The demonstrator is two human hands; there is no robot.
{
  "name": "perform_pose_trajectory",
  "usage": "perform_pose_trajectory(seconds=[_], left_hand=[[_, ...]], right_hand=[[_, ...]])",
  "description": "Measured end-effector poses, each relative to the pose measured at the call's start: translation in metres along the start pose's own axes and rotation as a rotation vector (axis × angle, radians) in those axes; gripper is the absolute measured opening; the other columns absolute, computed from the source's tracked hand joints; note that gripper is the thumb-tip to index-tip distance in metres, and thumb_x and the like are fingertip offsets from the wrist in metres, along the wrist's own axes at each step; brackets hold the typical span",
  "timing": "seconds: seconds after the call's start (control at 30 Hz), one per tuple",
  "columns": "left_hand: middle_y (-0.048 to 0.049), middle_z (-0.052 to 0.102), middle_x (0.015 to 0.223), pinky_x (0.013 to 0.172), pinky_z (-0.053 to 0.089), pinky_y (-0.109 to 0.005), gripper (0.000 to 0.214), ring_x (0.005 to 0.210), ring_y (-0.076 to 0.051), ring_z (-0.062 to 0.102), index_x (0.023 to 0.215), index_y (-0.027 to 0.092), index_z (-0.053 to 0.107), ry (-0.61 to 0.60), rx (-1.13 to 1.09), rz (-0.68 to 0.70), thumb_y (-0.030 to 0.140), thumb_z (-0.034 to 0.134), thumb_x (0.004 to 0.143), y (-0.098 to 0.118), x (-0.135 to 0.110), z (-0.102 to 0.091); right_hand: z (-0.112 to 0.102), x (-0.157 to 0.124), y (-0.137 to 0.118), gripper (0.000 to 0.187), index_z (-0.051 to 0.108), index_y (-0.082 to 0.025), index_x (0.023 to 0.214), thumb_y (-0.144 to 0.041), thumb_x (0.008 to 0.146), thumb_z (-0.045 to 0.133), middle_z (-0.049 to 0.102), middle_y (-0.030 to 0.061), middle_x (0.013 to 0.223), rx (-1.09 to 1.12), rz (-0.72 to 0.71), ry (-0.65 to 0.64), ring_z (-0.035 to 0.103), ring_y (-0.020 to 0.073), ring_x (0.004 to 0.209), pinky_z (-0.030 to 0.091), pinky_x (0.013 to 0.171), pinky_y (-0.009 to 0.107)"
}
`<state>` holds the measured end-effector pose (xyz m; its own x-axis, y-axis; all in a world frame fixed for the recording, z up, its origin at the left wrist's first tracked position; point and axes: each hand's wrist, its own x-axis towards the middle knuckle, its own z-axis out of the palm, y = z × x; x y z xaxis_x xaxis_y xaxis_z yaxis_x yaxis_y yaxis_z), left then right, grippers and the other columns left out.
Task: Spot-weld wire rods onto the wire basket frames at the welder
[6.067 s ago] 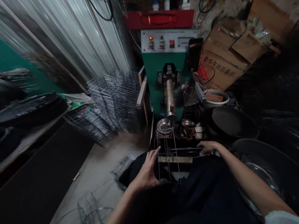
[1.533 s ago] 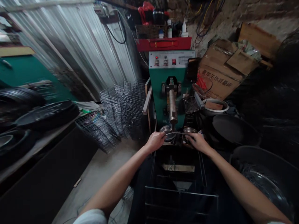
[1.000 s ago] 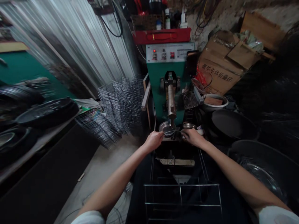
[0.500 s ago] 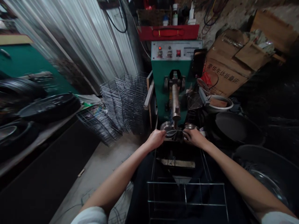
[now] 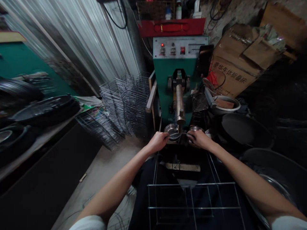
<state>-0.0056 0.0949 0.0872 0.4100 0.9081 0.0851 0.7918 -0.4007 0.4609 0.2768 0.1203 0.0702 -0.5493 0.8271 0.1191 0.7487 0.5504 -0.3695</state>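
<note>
Wire (image 5: 174,134) stretches between my left hand (image 5: 158,141) and my right hand (image 5: 200,140), each with fingers pinched on it, near the lower end of the metal arm (image 5: 179,102) on a green machine (image 5: 161,78). In my remote view, a wire frame (image 5: 193,208) extends over dark trousers (image 5: 142,195); I cannot tell whether it joins the wire. Stacked wire racks (image 5: 130,105) stand left of the machine.

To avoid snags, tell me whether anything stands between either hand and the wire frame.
Nothing visible does: the left hand and right hand both grip the wire frame at its far end. The metal arm ends close to the span between them; contact is unclear.
</note>
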Motion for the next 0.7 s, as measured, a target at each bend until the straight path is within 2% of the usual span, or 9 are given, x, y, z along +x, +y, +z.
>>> perform_pose_trajectory(seconds=[0.5,0.7], left_hand=[[-0.0058,0.077,0.081,0.070,0.045,-0.024,0.022,0.077,-0.020,0.072,0.092,0.017,0.080,-0.015,-0.027,-0.020,0.019,0.059,0.097,-0.0003,0.0035,-0.0022],[-0.0033,0.072,0.070,0.065,0.042,-0.024,0.025,0.068,-0.017,0.066,0.082,0.018,0.079,-0.022,-0.059,-0.026,0.020,0.058,0.096,-0.0004,0.0037,-0.0053]], right_hand=[[-0.0040,0.0012,-0.0021,0.025,0.075,-0.022,0.090,-0.026,0.102,0.053,0.076,0.0084,0.088,0.072,0.005,0.001,0.070,0.0232,0.085,0.045,0.074,0.028],[-0.0043,0.0010,0.0009,0.027,0.075,-0.022,0.090,-0.029,0.101,0.052,0.076,0.0068,0.084,0.116,0.029,-0.036,0.070,0.0219,0.083,0.047,0.074,0.027]])
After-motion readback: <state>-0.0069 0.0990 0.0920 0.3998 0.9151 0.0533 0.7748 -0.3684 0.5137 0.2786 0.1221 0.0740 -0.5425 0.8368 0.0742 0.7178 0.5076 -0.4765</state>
